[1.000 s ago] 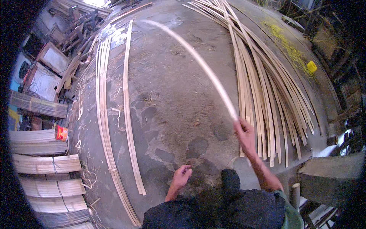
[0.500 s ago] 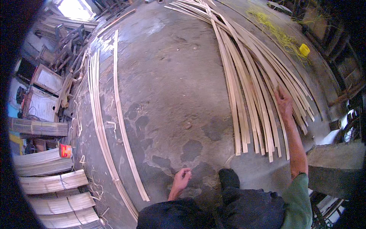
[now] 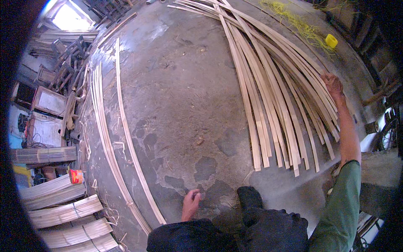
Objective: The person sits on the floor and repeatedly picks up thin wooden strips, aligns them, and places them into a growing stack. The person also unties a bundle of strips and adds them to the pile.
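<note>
Long, thin, pale wooden strips [image 3: 268,122] lie fanned out on the floor to my right, crossing one another toward the far end. My right hand [image 3: 333,86] is at the outer right edge of this fan, with the arm stretched out. Its fingers are bent and closed around the edge of the outermost strips; how many it grips I cannot tell. My left hand [image 3: 191,204] hovers by my left knee, fingers loosely curled and apart, with nothing visible in it. It touches none of the strips.
More strips [image 3: 107,138] lie lengthwise on the left, beside a single strip [image 3: 130,122]. Tied bundles [image 3: 67,212] are stacked at the near left, with a red container [image 3: 76,177] on them. Yellow twine [image 3: 298,23] and a yellow roll [image 3: 331,40] lie at the far right.
My right hand has moved from over the fanned strips outward to their right edge, and the strips there have shifted. My left hand stays by my knee. The view has turned slightly.
</note>
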Available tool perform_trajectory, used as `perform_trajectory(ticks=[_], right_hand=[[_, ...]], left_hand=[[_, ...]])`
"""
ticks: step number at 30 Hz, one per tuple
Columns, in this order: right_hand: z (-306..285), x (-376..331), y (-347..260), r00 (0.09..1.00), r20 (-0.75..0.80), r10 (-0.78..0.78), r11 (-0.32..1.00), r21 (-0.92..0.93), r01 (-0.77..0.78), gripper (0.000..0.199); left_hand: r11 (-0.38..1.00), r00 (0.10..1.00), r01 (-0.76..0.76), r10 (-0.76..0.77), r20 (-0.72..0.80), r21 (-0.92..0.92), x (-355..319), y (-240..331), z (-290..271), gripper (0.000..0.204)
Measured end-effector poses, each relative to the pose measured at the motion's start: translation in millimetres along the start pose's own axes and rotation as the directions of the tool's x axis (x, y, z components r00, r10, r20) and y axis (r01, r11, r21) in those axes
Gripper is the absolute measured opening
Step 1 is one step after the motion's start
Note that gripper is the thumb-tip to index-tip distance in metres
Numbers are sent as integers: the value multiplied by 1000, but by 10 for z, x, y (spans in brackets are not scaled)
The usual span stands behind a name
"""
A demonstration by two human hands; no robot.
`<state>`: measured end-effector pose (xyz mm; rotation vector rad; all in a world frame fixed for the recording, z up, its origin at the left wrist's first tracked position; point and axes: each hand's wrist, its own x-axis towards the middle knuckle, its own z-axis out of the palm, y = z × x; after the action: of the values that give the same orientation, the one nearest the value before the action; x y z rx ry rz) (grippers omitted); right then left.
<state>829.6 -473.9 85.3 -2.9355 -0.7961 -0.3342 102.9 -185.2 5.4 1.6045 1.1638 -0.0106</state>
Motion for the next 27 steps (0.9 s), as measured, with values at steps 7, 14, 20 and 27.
perform_trajectory(ticks=[7, 14, 20, 27], right_hand=[[-293, 376, 1364, 996, 51, 75, 903, -427, -46, 46], [838, 47, 149, 992, -104, 68, 978, -188, -87, 51], [1131, -685, -1063, 940, -41, -339, 939, 41, 340, 48], [623, -1586, -2809, 852, -37, -522, 734, 489, 471, 33]], left_hand=[[931, 909, -174, 277, -313, 320, 172, -676, -379, 25], [653, 636, 258, 440, -634, 712, -244, -1301, -1081, 44], [776, 639, 326, 239, -731, 539, -159, -1379, -1342, 45], [942, 729, 235, -8, -685, 239, -106, -1733, -1543, 33]])
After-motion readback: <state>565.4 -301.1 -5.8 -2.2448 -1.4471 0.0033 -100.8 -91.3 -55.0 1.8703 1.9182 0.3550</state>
